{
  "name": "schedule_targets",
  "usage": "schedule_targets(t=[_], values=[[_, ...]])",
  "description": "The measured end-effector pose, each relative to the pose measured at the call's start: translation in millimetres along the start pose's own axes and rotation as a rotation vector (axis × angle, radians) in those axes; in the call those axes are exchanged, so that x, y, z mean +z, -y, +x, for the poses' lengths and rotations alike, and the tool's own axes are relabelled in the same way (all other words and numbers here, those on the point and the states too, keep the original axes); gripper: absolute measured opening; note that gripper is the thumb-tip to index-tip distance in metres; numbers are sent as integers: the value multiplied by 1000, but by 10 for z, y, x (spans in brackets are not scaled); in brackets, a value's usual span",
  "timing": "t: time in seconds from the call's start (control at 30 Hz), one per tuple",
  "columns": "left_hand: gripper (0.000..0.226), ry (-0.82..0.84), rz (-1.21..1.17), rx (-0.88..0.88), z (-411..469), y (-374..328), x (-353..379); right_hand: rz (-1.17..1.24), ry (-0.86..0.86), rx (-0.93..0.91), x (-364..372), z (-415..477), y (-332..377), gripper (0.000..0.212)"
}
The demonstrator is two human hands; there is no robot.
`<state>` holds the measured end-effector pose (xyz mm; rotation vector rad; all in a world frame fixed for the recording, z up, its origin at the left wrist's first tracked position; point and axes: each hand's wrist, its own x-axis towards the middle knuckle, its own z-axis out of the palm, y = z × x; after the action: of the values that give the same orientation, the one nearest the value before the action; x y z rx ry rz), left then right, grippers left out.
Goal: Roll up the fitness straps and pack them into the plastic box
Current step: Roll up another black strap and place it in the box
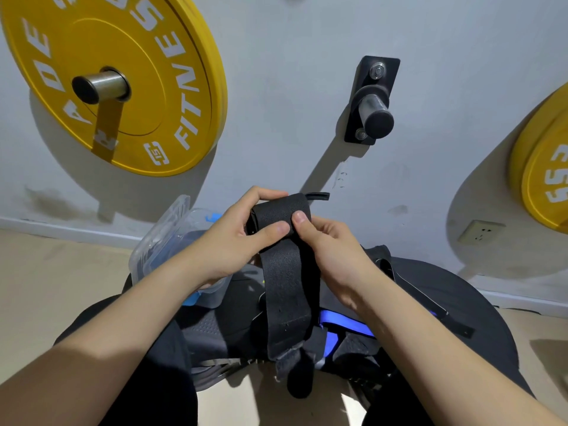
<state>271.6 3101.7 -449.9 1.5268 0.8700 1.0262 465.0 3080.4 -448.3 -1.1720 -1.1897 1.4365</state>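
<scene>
A pale grey wall (292, 72) fills most of what I see, with a beige floor (46, 287) below it. A yellow weight plate (147, 96) hangs on a steel peg at the upper left, a black wall peg (373, 109) sticks out near the middle, and a second yellow plate (544, 186) shows at the right edge above a white socket (481, 232).

I am sitting low with my legs in dark trousers (479, 302), and both my bare forearms reach in towards the centre. Between my hands is the black strap (287, 287). Its upper end is wound into a roll (276, 210) held up in front of me, and the loose tail hangs straight down from the roll to my lap.

My left hand (233, 241) grips the left end of the roll, fingers curled over the top and thumb pressed flat on the front. My right hand (332, 250) holds the right side, thumb pinching the front of the strap just beside my left thumb; its other fingers are hidden behind the strap.

The clear plastic box (159, 241) sits just behind my left wrist, on the floor by my knee, with a blue clip on it. Something dark shows through its wall, but I cannot tell what.

A blue strap (344, 325) lies in my lap under my right forearm, and another dark strap (430, 305) lies over my right leg
</scene>
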Motion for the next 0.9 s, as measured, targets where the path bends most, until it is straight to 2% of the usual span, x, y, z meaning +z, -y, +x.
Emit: schedule_targets(t=[0.1,0.23,0.33,0.4,0.43,0.5,0.53,0.63,0.7,0.77,0.83,0.9], values=[[45,-69,160,73,32,5,-49,-14,-43,36,15,12,6,28],[53,-178,252,20,58,-14,-143,145,-9,106,-67,31,81,36],[65,-50,124,-84,46,-56,-158,276,2,47,-169,47,149,20],[71,86,264,-32,18,-54,-150,312,-7,-3,-224,61,152,11],[67,141,332,-6,-4,-35,-139,333,-5,-17,-247,64,159,11],[43,191,368,-20,-26,-18,-110,360,3,-25,-298,69,188,17],[31,190,369,-34,-29,-13,-90,364,5,-21,-331,74,203,23],[16,145,379,-62,-2,30,-57,377,31,-46,-385,92,221,43],[16,139,376,-65,2,-1,-40,305,53,-98,-360,108,185,53],[32,140,360,-61,-6,-6,-25,75,-4,-194,-324,128,117,37],[55,158,344,-68,-20,-11,-21,-197,-146,-309,-318,164,49,19],[71,173,285,-79,-19,-3,-30,-293,-240,-328,-325,237,-26,42]])
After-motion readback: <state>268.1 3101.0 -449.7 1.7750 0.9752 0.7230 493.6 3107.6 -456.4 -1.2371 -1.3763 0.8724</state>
